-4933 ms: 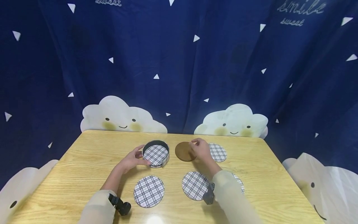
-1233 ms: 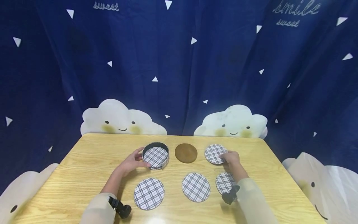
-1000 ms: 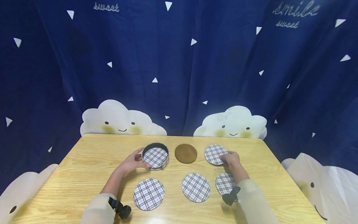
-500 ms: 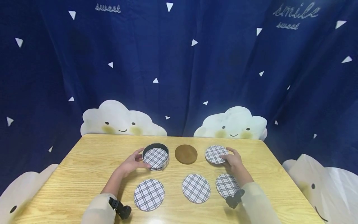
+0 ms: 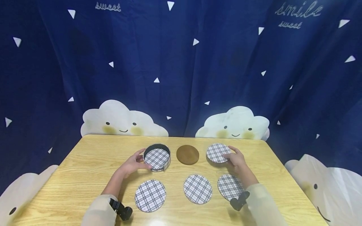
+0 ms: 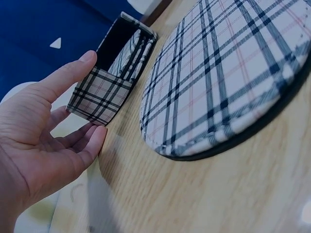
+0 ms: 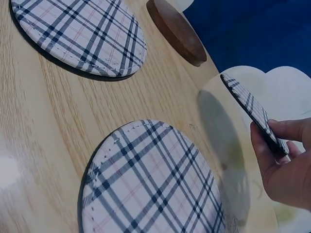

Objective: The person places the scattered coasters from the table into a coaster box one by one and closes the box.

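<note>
My left hand (image 5: 133, 164) holds a round plaid coaster holder (image 5: 167, 164) from its left side, thumb at the front rim and fingers behind. Plaid coasters lie inside the holder; in the left wrist view their stacked edges show through its side opening. My right hand (image 5: 238, 160) pinches a round plaid coaster (image 5: 217, 153) at its right edge, thumb on top and fingers beneath. In the right wrist view this coaster (image 7: 249, 102) is raised and tilted, its shadow falling on the table below.
A plain brown wooden disc (image 5: 188, 154) lies between the holder and the raised coaster. Nearer the front are three more plaid coasters: a left one (image 5: 150, 196), a middle one (image 5: 197, 189) and a right one (image 5: 229, 186) partly under my right wrist. Behind the wooden table (image 5: 107, 147) hangs a blue curtain.
My right hand has gone from the brown disc to the back right plaid coaster, pinched it and lifted it off the table. The left hand has stayed on the holder.
</note>
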Action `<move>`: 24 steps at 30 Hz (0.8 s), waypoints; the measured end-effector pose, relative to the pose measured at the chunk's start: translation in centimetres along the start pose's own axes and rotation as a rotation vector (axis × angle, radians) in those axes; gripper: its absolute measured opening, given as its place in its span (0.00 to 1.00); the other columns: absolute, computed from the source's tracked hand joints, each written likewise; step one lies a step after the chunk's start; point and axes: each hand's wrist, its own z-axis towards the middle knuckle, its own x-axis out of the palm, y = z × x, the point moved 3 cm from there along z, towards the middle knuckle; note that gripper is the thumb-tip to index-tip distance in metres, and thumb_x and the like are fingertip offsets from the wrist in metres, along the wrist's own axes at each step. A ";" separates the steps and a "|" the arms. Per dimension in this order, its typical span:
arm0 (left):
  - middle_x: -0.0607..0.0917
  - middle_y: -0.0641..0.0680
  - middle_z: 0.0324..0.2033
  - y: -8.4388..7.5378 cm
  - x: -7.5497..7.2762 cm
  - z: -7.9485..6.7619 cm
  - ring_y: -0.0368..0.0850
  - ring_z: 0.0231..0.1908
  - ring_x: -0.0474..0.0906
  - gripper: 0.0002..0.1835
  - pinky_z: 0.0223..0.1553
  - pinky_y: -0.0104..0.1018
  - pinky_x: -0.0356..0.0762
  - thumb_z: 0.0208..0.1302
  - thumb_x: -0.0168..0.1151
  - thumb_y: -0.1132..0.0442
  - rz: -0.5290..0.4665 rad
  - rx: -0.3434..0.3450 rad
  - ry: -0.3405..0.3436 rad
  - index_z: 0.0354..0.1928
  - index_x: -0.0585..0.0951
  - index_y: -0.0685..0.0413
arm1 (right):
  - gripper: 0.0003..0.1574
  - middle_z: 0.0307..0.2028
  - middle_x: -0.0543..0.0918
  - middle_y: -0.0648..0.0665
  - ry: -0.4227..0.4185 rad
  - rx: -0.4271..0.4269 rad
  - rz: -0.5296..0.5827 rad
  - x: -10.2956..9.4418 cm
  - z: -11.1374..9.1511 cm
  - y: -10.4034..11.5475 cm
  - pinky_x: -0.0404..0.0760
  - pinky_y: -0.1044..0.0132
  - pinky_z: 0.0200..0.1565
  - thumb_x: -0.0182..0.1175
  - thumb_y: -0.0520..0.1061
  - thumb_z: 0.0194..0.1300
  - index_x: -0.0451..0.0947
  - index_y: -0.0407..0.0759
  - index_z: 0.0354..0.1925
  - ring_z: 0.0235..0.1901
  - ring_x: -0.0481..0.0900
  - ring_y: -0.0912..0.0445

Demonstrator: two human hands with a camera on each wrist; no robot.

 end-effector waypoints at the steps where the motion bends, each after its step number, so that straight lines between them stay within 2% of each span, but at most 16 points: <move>1: 0.66 0.70 0.63 -0.1 0.0 0.0 0.65 0.63 0.63 0.55 0.64 0.59 0.61 0.47 0.73 0.61 0.001 -0.002 -0.001 0.72 0.49 0.54 | 0.45 0.61 0.68 0.36 0.000 -0.002 0.001 0.1 0.0 0.1 0.79 0.70 0.40 0.57 0.37 0.62 0.49 0.49 0.72 0.37 0.77 0.59; 6: 0.66 0.70 0.62 -0.1 0.0 -0.1 0.64 0.63 0.63 0.55 0.64 0.59 0.61 0.47 0.73 0.62 -0.003 -0.013 -0.004 0.72 0.49 0.54 | 0.45 0.58 0.70 0.38 0.023 -0.013 0.000 0.4 -0.4 0.5 0.78 0.70 0.40 0.58 0.38 0.61 0.50 0.49 0.72 0.36 0.76 0.60; 13: 0.65 0.70 0.63 -0.1 0.1 0.0 0.64 0.64 0.62 0.55 0.64 0.57 0.62 0.46 0.74 0.60 -0.004 -0.004 0.001 0.72 0.49 0.53 | 0.45 0.39 0.75 0.48 0.044 -0.049 -0.011 1.3 -1.1 1.0 0.75 0.71 0.31 0.59 0.36 0.58 0.54 0.48 0.70 0.27 0.74 0.62; 24: 0.67 0.69 0.62 -0.1 0.0 -0.2 0.64 0.63 0.63 0.54 0.64 0.58 0.62 0.47 0.73 0.61 -0.017 0.012 0.008 0.72 0.49 0.55 | 0.46 0.33 0.78 0.49 0.096 -0.068 0.050 2.8 -1.3 1.7 0.70 0.73 0.23 0.61 0.34 0.56 0.55 0.47 0.70 0.21 0.71 0.63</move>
